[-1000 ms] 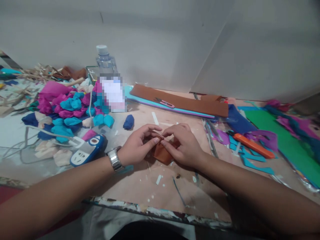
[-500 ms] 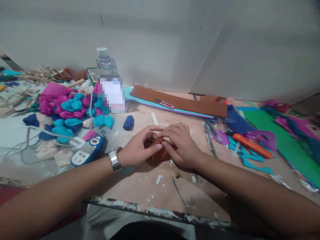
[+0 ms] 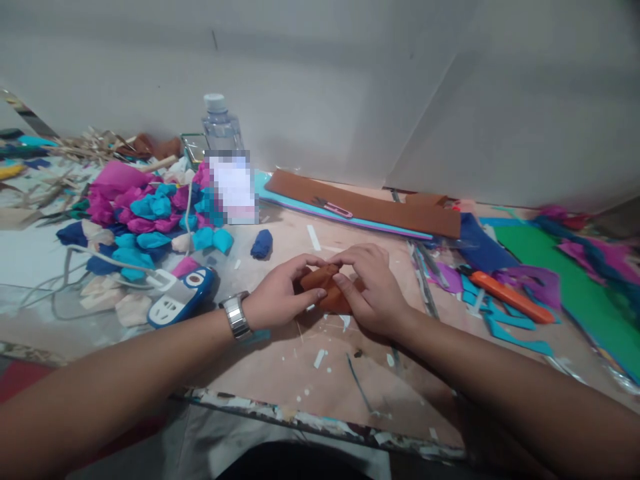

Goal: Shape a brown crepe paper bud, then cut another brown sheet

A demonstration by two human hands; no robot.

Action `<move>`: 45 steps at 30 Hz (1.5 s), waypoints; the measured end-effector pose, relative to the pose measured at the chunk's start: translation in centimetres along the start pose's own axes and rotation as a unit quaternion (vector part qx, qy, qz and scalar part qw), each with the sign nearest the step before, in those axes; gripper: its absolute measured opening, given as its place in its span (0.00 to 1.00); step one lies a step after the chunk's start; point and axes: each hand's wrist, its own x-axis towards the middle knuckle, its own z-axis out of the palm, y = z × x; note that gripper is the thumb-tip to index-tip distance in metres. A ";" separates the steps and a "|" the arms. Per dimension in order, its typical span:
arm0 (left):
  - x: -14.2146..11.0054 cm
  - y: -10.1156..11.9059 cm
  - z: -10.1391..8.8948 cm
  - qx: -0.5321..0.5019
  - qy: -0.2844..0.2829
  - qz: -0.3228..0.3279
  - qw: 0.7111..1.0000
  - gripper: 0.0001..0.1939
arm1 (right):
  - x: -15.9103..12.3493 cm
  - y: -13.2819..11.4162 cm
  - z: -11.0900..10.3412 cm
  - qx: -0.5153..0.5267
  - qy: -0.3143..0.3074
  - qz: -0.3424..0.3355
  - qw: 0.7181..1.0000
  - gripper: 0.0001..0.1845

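Both hands hold a piece of brown crepe paper (image 3: 330, 293) just above the middle of the table. My left hand (image 3: 275, 290), with a metal watch on its wrist, pinches its left side between thumb and fingers. On the other side, my right hand (image 3: 380, 287) grips the upper right of the paper, the thumb pressed on its near face. The paper looks folded and gathered at the top; the fingers behind it are partly hidden. A small dark blue wrapped bundle (image 3: 261, 245) lies beyond my left hand.
Pink, blue and cream bundles (image 3: 155, 203) crowd the left, beside a blue-and-white power strip (image 3: 183, 297) and a water bottle (image 3: 223, 127). Brown sheets (image 3: 385, 207) with pink snips (image 3: 339, 210) lie behind. An orange utility knife (image 3: 515, 297) rests among scraps at right.
The fingers have spread a little, and more of the brown crepe paper shows between the hands. The whole view has shifted slightly.
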 end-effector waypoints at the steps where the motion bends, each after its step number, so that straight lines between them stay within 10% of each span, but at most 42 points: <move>1: 0.0 0.0 0.0 -0.002 -0.001 0.000 1.000 0.20 | 0.0 0.0 0.0 0.001 -0.001 -0.001 1.000 0.08; 23: -0.2 1.0 -0.3 0.183 0.003 0.002 0.983 0.22 | 0.0 -0.2 0.0 -0.007 0.044 -0.017 0.999 0.09; 29: 0.2 0.4 -0.4 0.129 0.039 0.057 0.989 0.33 | 0.1 -0.2 -0.1 -0.011 0.031 -0.012 0.999 0.11; 38: 0.1 0.6 -0.7 -0.016 0.131 0.024 0.991 0.19 | 0.3 0.1 0.0 -0.033 -0.019 0.000 0.999 0.10; 45: -0.1 1.3 -0.3 0.022 0.086 0.018 0.996 0.19 | 0.2 -0.2 -0.1 -0.053 -0.057 -0.039 0.996 0.10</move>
